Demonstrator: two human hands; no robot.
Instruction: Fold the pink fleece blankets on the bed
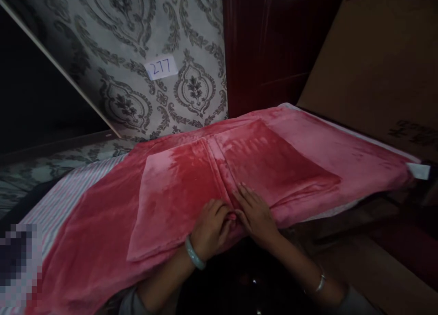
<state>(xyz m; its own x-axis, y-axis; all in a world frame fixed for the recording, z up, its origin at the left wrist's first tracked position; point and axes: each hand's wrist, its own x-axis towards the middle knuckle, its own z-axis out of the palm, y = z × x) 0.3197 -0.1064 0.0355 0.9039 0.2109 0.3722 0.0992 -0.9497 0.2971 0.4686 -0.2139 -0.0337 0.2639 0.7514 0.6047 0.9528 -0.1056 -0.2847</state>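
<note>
A folded red-pink plush cloth (178,187) lies in front of me, its two halves meeting along a seam-like gap in the middle. My left hand (210,228) is at the near end of this gap, fingers curled and pinching a bit of the plush at the edge. Beside it, my right hand (256,214) rests on the right half with its fingers stretched out over the fabric, thumb close to the left hand's fingertips. Underneath spreads a larger plush blanket (99,233) of the same colour.
A striped sheet (73,191) shows at the left under the blanket. Patterned wallpaper (195,45) with a paper label (161,67) reading 277 stands behind. A dark red panel (267,45) and a large cardboard sheet (379,55) rise at the back right.
</note>
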